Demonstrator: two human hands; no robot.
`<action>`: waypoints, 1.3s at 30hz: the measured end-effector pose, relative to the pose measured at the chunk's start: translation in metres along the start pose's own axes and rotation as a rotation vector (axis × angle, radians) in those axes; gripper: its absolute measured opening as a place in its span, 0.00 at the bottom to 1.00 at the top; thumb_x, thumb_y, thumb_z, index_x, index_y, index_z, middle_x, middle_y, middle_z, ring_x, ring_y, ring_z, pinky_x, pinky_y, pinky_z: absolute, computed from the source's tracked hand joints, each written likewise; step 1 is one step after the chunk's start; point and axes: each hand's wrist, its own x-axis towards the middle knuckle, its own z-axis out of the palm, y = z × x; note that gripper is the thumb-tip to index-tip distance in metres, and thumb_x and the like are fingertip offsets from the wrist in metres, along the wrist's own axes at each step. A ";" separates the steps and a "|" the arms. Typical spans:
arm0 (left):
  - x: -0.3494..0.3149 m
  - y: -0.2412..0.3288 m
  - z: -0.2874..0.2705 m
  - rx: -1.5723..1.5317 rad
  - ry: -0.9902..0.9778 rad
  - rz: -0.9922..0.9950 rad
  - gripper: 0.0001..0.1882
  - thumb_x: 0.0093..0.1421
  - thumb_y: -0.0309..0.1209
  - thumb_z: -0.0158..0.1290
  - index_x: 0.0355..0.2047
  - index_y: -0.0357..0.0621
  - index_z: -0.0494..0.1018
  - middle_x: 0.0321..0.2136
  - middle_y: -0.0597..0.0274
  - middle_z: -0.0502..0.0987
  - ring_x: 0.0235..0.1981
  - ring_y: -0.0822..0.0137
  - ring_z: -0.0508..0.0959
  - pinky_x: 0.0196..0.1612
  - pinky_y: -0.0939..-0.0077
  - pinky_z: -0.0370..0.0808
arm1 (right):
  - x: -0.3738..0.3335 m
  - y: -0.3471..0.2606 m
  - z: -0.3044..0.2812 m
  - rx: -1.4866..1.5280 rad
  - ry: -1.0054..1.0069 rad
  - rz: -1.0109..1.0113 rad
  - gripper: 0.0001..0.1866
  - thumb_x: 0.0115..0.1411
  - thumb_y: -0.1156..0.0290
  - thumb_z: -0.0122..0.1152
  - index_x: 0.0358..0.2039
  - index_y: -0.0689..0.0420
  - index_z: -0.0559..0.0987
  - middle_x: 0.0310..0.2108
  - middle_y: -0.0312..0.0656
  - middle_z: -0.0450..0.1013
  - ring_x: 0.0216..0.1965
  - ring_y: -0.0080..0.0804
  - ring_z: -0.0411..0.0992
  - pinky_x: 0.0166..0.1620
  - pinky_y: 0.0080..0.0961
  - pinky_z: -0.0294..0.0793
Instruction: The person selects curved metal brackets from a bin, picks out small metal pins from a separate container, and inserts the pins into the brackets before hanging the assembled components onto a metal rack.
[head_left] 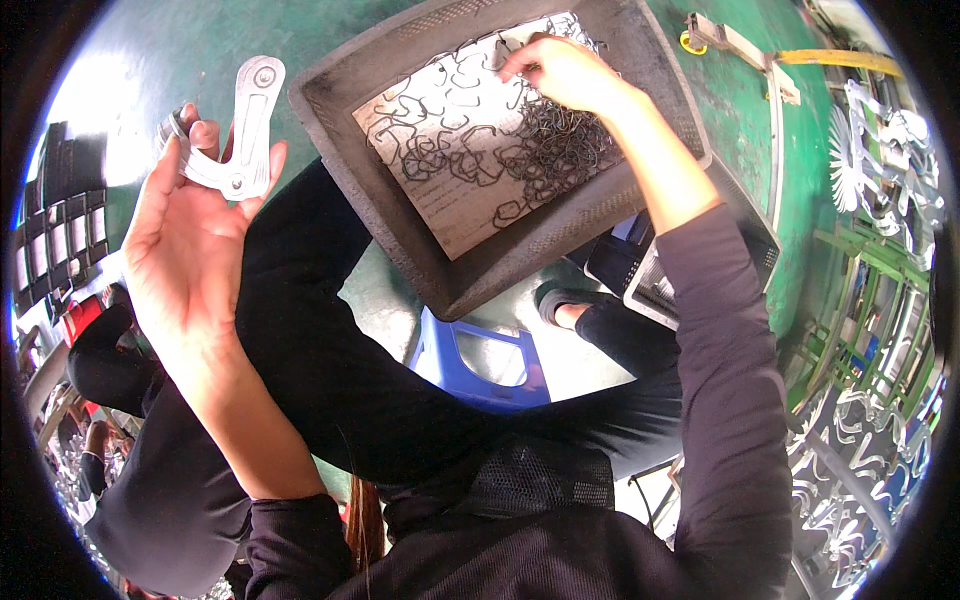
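Note:
A silvery metal bracket, bent like an L with round ends, rests against the raised fingers of my left hand. That hand is palm up, its fingers curled around the bracket's lower part. Over the grey plastic crate, my right hand reaches in with its fingertips pinched together at the far side. Whatever lies between those fingertips is too small to make out. Thin dark wire hooks lie scattered on a cardboard sheet in the crate, with a denser tangled heap close below my right hand.
Below the crate stands a blue plastic stool. A second dark crate is at its right. Metal parts hang along a green rack at far right. Black bins stand at far left, near another person's dark-clothed leg.

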 end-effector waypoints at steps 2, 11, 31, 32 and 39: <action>-0.001 0.001 -0.002 -0.027 -0.010 0.005 0.16 0.59 0.23 0.42 0.47 0.29 0.60 0.37 0.54 0.67 0.46 0.62 0.67 0.55 0.39 0.55 | -0.013 0.005 -0.014 -0.051 -0.103 0.036 0.17 0.45 0.83 0.46 0.31 0.52 0.80 0.38 0.43 0.73 0.43 0.38 0.70 0.49 0.30 0.67; -0.001 0.002 -0.002 0.018 0.001 0.005 0.17 0.59 0.23 0.41 0.49 0.29 0.59 0.39 0.53 0.67 0.47 0.62 0.66 0.56 0.39 0.54 | -0.045 -0.013 -0.031 -0.308 -0.423 0.210 0.14 0.44 0.83 0.46 0.25 0.52 0.79 0.32 0.42 0.70 0.42 0.39 0.69 0.46 0.31 0.67; 0.000 0.000 0.002 -0.014 -0.051 -0.007 0.16 0.59 0.22 0.41 0.48 0.30 0.59 0.43 0.55 0.65 0.47 0.64 0.66 0.56 0.38 0.53 | -0.042 -0.008 -0.003 -0.196 -0.091 0.015 0.23 0.47 0.82 0.46 0.41 0.42 0.77 0.37 0.42 0.68 0.44 0.40 0.68 0.48 0.33 0.67; 0.000 0.000 0.002 -0.013 -0.050 -0.004 0.16 0.59 0.22 0.41 0.48 0.30 0.59 0.43 0.55 0.65 0.47 0.64 0.66 0.56 0.38 0.53 | -0.041 -0.008 -0.006 -0.208 -0.065 -0.001 0.23 0.47 0.81 0.46 0.41 0.43 0.77 0.37 0.42 0.68 0.44 0.40 0.68 0.48 0.33 0.67; 0.000 0.001 0.001 0.014 -0.023 0.006 0.15 0.59 0.22 0.42 0.47 0.29 0.61 0.41 0.54 0.66 0.46 0.64 0.67 0.56 0.37 0.54 | -0.046 0.017 -0.018 -0.595 0.080 0.013 0.15 0.47 0.76 0.52 0.34 0.43 0.78 0.32 0.39 0.67 0.41 0.36 0.69 0.43 0.30 0.70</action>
